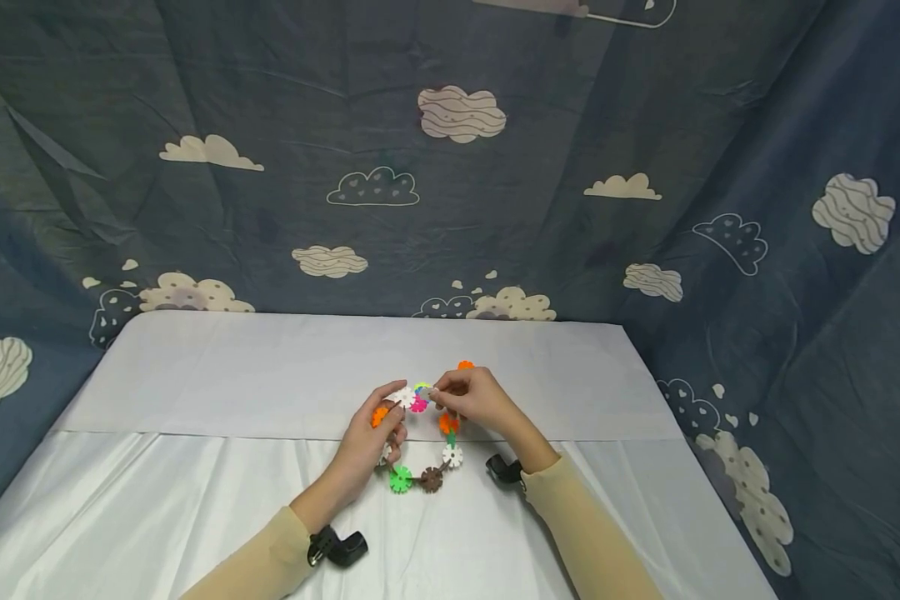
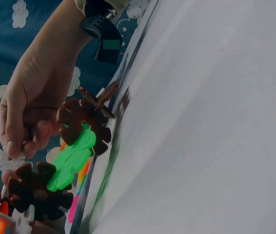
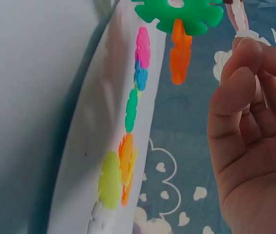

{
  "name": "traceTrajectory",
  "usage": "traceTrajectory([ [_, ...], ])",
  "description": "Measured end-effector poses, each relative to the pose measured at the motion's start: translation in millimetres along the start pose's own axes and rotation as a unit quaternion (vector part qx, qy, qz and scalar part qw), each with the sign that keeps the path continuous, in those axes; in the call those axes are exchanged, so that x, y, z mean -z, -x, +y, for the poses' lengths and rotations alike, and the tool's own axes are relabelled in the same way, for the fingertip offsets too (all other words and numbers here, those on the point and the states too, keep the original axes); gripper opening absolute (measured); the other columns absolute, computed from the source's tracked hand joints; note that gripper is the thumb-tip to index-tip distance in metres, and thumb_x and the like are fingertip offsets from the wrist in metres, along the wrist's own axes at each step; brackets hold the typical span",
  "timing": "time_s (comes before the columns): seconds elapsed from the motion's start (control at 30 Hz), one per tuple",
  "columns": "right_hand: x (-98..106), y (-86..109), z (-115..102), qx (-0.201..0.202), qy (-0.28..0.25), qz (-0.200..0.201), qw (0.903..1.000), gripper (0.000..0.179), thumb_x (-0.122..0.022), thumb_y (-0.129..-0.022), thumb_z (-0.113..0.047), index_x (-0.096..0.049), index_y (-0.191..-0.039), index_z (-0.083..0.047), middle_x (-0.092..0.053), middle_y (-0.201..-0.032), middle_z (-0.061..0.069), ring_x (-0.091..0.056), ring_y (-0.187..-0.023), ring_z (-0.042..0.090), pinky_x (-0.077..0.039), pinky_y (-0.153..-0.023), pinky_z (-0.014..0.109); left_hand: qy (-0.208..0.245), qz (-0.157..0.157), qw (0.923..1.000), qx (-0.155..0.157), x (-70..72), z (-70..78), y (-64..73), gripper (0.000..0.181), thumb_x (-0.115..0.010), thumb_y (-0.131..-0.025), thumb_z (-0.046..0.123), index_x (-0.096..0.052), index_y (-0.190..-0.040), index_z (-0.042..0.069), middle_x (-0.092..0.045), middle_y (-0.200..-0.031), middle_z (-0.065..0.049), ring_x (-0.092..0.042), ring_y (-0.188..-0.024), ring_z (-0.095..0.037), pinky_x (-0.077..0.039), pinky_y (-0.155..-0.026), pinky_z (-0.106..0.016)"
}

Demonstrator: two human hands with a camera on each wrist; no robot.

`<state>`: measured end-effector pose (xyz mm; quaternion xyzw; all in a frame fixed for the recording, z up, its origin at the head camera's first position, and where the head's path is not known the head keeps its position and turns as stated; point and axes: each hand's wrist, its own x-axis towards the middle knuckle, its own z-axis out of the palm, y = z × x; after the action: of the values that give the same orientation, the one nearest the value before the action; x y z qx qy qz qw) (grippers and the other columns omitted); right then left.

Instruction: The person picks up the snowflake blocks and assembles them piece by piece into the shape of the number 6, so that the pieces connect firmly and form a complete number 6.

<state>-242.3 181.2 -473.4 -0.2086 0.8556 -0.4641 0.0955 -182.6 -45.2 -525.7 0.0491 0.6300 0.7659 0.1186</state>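
Note:
A curved chain of slotted, flower-shaped plastic discs hangs from my left hand (image 1: 363, 442). Along it in the head view are an orange disc (image 1: 379, 415), a bright green disc (image 1: 401, 479), a brown disc (image 1: 431, 479) and a white disc (image 1: 452, 455). My left fingers grip its upper left end, near another white disc (image 1: 405, 398). My right hand (image 1: 482, 404) pinches a small white disc (image 2: 9, 160) between thumb and fingertips, close to that end. The chain's free end, a green disc (image 3: 181, 13) with an orange disc (image 3: 180, 53), shows beside the right hand.
Loose discs lie on the white-covered table (image 1: 255, 367) behind the hands, among them a pink disc (image 3: 143, 47), a yellow disc (image 3: 109, 180) and a white disc (image 3: 98, 219). A dark cloud-patterned curtain (image 1: 495, 225) surrounds the table's back and sides.

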Motion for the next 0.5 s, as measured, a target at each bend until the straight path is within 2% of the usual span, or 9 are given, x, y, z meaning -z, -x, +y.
traceTrajectory([
  [0.13, -2.2, -0.2, 0.0, 0.015, 0.005, 0.001, 0.9999, 0.021, -0.075, -0.101, -0.022, -0.08, -0.098, -0.002, -0.076, -0.085, 0.02, -0.06, -0.062, 0.011, -0.051, -0.056, 0.022, 0.009, -0.007, 0.9999, 0.003, -0.3, 1.3, 0.8, 0.046, -0.05, -0.114, 0.018, -0.044, -0.16, 0.023, -0.054, -0.107, -0.009, -0.051, -0.069, -0.013, -0.044, -0.051, -0.021],
  [0.37, -5.4, 0.9, -3.0, 0.043, 0.025, 0.004, 0.9988, 0.015, -0.077, -0.099, -0.019, -0.08, -0.094, -0.005, -0.078, -0.084, 0.017, -0.066, -0.064, 0.01, -0.052, -0.057, 0.022, 0.037, -0.017, 0.9991, 0.011, -1.1, 2.0, 1.2, 0.046, -0.046, -0.115, 0.016, -0.042, -0.16, 0.021, -0.055, -0.106, -0.01, -0.051, -0.068, -0.012, -0.043, -0.05, -0.022],
  [0.5, -6.5, 1.7, -3.7, 0.068, 0.046, 0.007, 0.9966, 0.011, -0.078, -0.098, -0.015, -0.08, -0.09, -0.007, -0.078, -0.081, 0.017, -0.066, -0.063, 0.009, -0.052, -0.058, 0.021, 0.05, -0.013, 0.9985, 0.016, -1.9, 0.6, 0.9, 0.043, -0.045, -0.115, 0.015, -0.041, -0.158, 0.016, -0.055, -0.104, -0.009, -0.049, -0.067, -0.011, -0.042, -0.05, -0.022],
])
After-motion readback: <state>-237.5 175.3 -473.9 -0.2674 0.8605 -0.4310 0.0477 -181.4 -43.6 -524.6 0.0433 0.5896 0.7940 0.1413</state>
